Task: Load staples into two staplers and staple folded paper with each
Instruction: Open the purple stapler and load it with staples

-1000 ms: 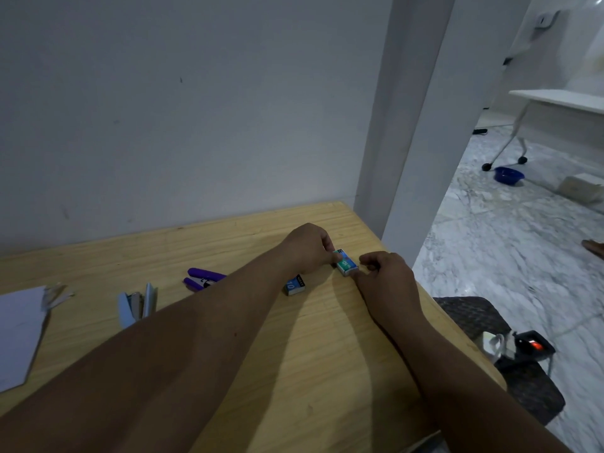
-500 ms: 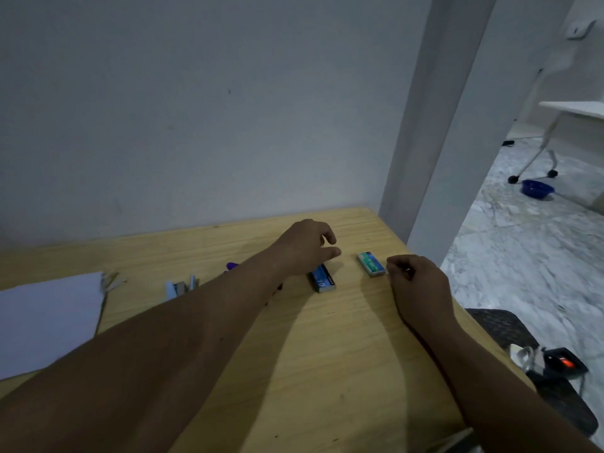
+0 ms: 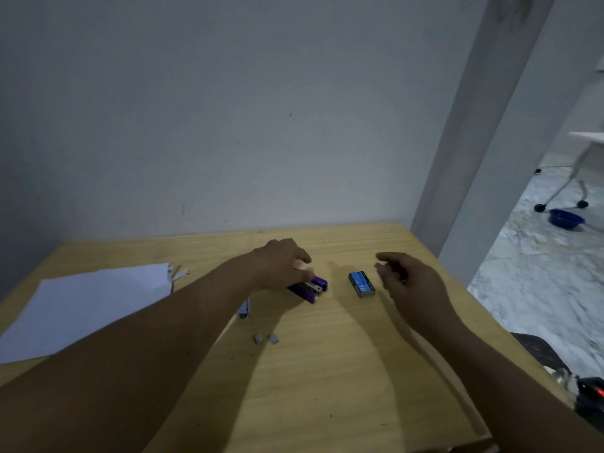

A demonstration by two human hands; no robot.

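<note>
- White paper sheets (image 3: 88, 305) lying flat at left on light wooden table (image 3: 327, 371).
- Purple plastic stapler (image 3: 310, 288) mid-table, long axis diagonal, open end pointing right; left hand (image 3: 281, 264) over it, fingers curled, touching its top.
- Blue rectangular staple box (image 3: 361, 284) just right, long axis running away from camera.
- Right hand (image 3: 408, 282) beside box, fingers loosely curled, apparently empty.

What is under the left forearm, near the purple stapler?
A grey stapler pokes out beneath the left forearm, lying on the wooden table; the arm hides most of it.
</note>
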